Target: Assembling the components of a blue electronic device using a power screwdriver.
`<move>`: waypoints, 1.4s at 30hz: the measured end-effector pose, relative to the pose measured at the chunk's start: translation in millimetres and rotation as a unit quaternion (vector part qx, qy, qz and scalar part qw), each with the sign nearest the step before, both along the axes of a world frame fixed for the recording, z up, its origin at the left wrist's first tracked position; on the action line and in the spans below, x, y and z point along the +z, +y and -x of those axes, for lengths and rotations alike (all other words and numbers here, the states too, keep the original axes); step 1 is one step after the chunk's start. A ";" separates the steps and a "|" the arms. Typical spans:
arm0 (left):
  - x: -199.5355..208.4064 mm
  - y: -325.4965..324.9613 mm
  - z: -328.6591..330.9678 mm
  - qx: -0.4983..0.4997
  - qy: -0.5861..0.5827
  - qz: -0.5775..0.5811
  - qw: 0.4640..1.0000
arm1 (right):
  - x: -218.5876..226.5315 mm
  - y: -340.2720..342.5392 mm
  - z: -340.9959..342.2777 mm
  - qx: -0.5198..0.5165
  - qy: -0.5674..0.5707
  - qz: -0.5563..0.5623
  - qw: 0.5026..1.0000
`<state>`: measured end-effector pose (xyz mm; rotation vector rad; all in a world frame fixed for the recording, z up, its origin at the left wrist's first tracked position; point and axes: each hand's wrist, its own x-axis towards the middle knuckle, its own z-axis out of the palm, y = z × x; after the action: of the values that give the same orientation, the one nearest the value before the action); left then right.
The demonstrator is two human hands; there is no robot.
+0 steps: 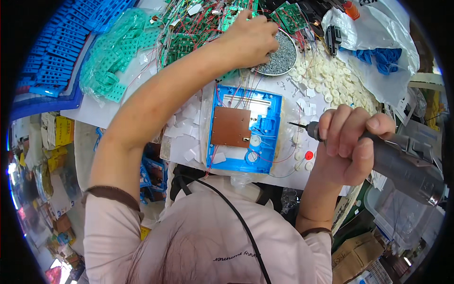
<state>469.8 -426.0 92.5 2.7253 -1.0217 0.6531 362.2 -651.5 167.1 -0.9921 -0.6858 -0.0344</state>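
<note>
My right hand [347, 139] is wrapped round a dark grey electric screwdriver [402, 165], whose thin bit points left over the table. My left hand [250, 40] reaches to the far side, over the left part of a round metal dish [296, 53] of small silver screws [282, 54]. Its fingers are curled down, and anything between the fingertips is hidden. Between my arms lies an open blue plastic casing [276, 111], close to the table's near edge. A brown circuit board [231, 127] sits inside it, with thin red and white wires trailing out.
Green circuit boards [182, 47] with tangled wires are piled at the back. White plastic discs [331, 80] spread across the right side, near a red one [309, 155]. Bagged turquoise parts [116, 57] and stacked blue pieces [61, 42] lie left. Clear plastic bags [378, 33] occupy the back right.
</note>
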 end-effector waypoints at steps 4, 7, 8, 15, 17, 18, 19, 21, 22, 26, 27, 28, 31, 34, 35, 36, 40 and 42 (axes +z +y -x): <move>-13.7 -4.3 -18.8 0.003 -0.004 -0.049 0.999 | 0.2 2.8 7.3 -0.028 0.014 0.016 0.999; -12.5 -13.1 -21.5 0.001 -0.008 -0.012 1.000 | -4.0 12.8 11.6 -0.029 0.027 0.015 0.999; -11.1 -14.5 -22.5 0.007 -0.002 -0.012 1.000 | -5.7 17.9 12.2 -0.019 0.030 0.013 0.999; -4.0 -13.5 -32.2 0.034 0.091 -0.071 0.993 | -17.1 47.3 20.7 0.007 0.035 0.069 0.997; 1.4 -10.8 -32.6 0.042 0.105 -0.014 0.994 | -18.7 52.4 21.6 0.005 0.043 0.075 0.996; 2.4 -9.1 -32.0 0.045 0.111 0.015 0.993 | -19.6 55.1 21.3 0.005 0.047 0.076 0.996; 2.8 -7.1 -30.3 0.047 0.113 0.037 0.992 | -20.6 57.8 20.8 0.011 0.052 0.074 0.996; 5.8 -4.4 -25.5 0.047 0.116 0.080 0.989 | -23.4 63.0 18.8 0.028 0.063 0.065 0.996; 7.0 0.1 -22.6 0.030 0.132 0.110 0.985 | -25.1 65.4 17.7 0.039 0.068 0.059 0.995; 43.2 32.8 18.9 0.006 0.232 0.187 0.955 | -35.8 73.0 17.5 0.020 0.067 0.071 0.995; 47.9 38.4 32.5 0.008 0.267 0.197 0.943 | -38.5 72.7 17.2 0.014 0.068 0.078 0.995; 47.9 42.9 49.9 0.013 0.258 0.199 0.945 | -40.3 72.7 16.8 0.011 0.067 0.081 0.994; 34.9 53.6 110.4 0.007 0.229 0.225 0.947 | -41.5 76.4 16.0 0.019 0.055 0.079 0.995; 36.5 44.8 168.2 -0.004 0.288 0.121 0.950 | -45.5 73.4 13.5 0.001 0.026 0.133 0.991; 22.3 40.5 185.5 -0.010 0.279 0.143 0.949 | -46.7 72.8 12.4 -0.004 0.015 0.150 0.989; 11.2 35.8 198.0 -0.015 0.270 0.165 0.948 | -48.7 73.6 11.0 -0.005 0.003 0.165 0.986; -5.7 26.3 224.4 0.023 0.232 0.170 0.957 | -45.9 84.7 17.1 0.000 0.013 0.162 0.987; -5.2 26.7 229.1 0.029 0.242 0.165 0.956 | -45.7 84.0 15.3 0.017 -0.013 0.176 0.984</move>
<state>240.7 -399.3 87.3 2.4396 -0.6480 0.1248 346.9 -567.5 121.5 -1.3207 -0.7488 0.1080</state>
